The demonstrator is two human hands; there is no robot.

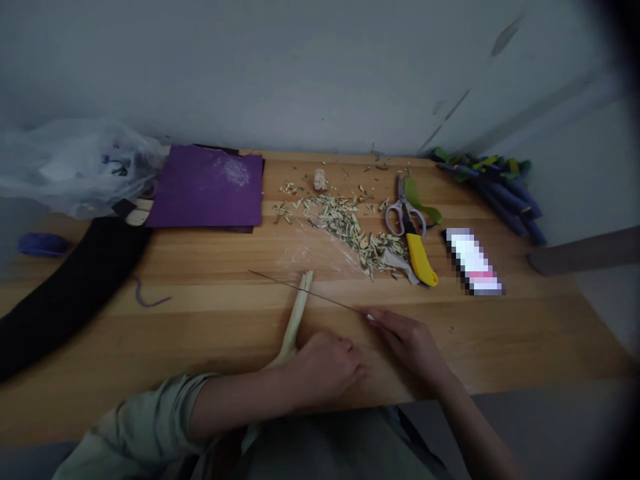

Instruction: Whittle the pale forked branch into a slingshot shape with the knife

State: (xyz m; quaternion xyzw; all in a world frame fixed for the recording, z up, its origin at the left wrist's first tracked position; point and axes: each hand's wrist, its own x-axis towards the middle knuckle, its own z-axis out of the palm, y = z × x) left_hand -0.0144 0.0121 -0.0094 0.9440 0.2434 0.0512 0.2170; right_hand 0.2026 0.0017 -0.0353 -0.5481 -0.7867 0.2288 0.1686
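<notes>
A pale, peeled wooden branch slants over the front of the table, its lower part hidden under my left hand and wrist. My left hand lies across it with the fingers curled, closed around the branch. Between the pinched fingers of my right hand is a thin dark rod with a whitish end; whether it is a wire or a fine file I cannot tell. The rod crosses the branch near its upper tip, where a notch or split shows.
Wood shavings lie beyond the branch, beside scissors and a yellow-handled cutter. A phone and a purple bundle are at right. Purple sheets, a black strip and a plastic bag occupy the left.
</notes>
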